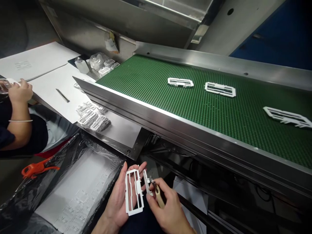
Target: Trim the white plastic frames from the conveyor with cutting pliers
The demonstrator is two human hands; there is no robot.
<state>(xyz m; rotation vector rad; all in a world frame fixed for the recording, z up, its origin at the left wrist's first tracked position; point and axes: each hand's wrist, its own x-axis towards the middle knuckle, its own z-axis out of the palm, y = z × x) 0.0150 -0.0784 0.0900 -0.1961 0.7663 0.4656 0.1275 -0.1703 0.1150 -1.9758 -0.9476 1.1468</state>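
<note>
Left hand (117, 198): palm up, fingers spread and lightly curled behind the frame, thumb side hidden by it.
Held in left hand: white moulded plastic frame (129, 192), upright on the palm, long slots open, narrow side bar angled up toward the right hand.
Right hand (169, 208): fingers (153, 199) closed around a handle in a pen grip, fingertips touching the frame's side bar.
Held in right hand: trimming knife (159, 196) with beige handle, small metal tip just beside the frame; contact of tip and plastic too small to tell.
Below the hands: black plastic liner (19, 208) in a bin, with white foam tray (78, 191) moulded with frame-shaped recesses, just left of the left hand.
On the liner: orange plastic tool (39, 169).
Ahead: green modular conveyor belt (170, 107) inside stainless steel rails (156, 121), carrying three white frames (220, 89), well apart.
Far left: co-worker's hand (20, 91) gripping a white-and-clear piece, bangle (20, 121) on the wrist.
On white sheets (55, 89): heap of white frames (94, 117), thin metal blade (62, 95), clear plastic bag (97, 60).
</note>
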